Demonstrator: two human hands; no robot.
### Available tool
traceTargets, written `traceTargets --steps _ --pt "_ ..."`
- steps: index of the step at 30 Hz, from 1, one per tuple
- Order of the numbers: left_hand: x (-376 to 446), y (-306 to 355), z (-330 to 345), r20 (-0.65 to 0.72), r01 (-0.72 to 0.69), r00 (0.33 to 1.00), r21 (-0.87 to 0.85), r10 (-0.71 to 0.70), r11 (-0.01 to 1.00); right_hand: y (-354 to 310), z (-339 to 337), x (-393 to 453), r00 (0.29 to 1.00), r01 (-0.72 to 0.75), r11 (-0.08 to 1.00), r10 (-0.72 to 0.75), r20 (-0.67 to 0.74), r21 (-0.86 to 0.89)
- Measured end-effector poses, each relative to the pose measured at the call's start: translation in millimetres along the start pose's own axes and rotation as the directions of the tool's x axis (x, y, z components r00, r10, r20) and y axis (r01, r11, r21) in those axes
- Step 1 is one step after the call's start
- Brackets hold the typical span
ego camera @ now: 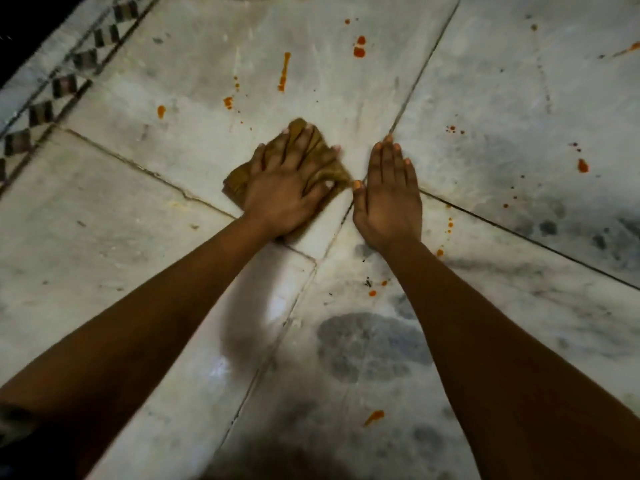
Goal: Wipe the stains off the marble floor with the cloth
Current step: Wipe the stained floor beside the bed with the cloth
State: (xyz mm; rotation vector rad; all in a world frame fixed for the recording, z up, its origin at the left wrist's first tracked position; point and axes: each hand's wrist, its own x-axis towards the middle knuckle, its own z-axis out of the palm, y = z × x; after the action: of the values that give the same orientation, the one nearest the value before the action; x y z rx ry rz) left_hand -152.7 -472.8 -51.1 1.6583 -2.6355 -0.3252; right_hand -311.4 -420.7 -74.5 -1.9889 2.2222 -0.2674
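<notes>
Head view: my left hand presses flat on the crumpled brown cloth, mid-floor by the grey-veined white marble floor's joints; my right hand rests flat, empty. Orange stains beyond could smear if I drag the soiled cloth.

We see a patterned border strip of dark rectangular inlays running diagonally at the upper left, with a black band beyond it.
</notes>
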Motion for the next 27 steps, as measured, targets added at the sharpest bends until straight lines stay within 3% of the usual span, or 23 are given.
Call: traceTargets --steps 2,6,8,13,16,21,23,27 --pt "-11 -18 -1 0.012 -0.018 1.000 0.019 0.018 1.000 1 -1 1 1.000 -0.008 1.000 0.008 0.000 -0.009" --pt "40 -14 -4 0.010 0.195 0.981 -0.006 -0.195 0.981 0 2 -1 1.000 -0.013 1.000 0.013 -0.001 -0.024" --pt "55 6 -2 -0.005 0.234 0.972 -0.028 -0.234 0.972 0 1 0 1.000 -0.014 1.000 0.014 -0.004 -0.010" --pt "-26 6 4 -0.046 0.059 0.997 0.011 -0.058 0.998 -2 -4 1 0.999 -0.014 1.000 0.015 0.036 -0.021" --pt "-36 -1 2 -0.004 0.106 0.994 0.026 -0.106 0.994 -2 -1 1 1.000 -0.016 1.000 0.016 0.013 -0.013" --pt "61 35 -5 0.007 0.275 0.962 -0.031 -0.275 0.961 -2 1 -1 1.000 -0.021 1.000 0.021 0.003 0.003" --pt "61 37 -5 0.004 0.225 0.974 -0.015 -0.225 0.974 -2 -2 -1 1.000 -0.029 0.999 0.029 -0.005 0.014" --pt "-26 25 11 -0.102 0.107 0.989 0.013 -0.105 0.994 -2 -3 -1 0.999 -0.038 0.999 0.038 -0.013 0.032"
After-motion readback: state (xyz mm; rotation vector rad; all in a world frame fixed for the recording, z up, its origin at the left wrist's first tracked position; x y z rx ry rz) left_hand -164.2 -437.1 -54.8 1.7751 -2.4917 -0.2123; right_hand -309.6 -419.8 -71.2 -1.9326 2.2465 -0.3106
